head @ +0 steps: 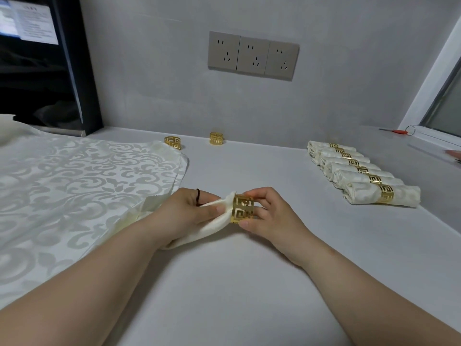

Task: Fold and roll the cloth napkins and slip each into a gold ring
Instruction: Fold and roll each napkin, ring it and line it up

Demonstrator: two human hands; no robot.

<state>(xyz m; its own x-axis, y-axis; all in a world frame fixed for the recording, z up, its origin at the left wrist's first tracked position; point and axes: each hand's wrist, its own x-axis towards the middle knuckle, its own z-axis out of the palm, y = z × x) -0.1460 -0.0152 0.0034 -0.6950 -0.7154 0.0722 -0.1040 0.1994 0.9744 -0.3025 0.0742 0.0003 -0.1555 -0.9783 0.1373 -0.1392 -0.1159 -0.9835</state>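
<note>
Threading step, head view: the tip of the rolled napkin (214,227) is just entering the gold ring (243,209). This probably goes best with the roll squeezed tight and tapered and the ring held square to it. The ring then slides toward the roll's middle so no layer snags on the cut-out pattern.
Left hand (184,213): fingers and thumb curl round the roll, gripping it close behind the ring.
Right hand (269,216): thumb on the near side and fingers on the far side pinch the ring's band; it holds nothing else.
Napkin and ring: mid-bench (249,283); I cannot tell whether they are lifted or resting on it.
Finished rolls (361,176): a ringed row at 2 o'clock.
Spare ring (216,138): 12 o'clock, by the wall.
Second spare ring (172,142): 11 o'clock, at the corner of the flat cloth (74,183).
Flat cloth: spread at 9 o'clock.
</note>
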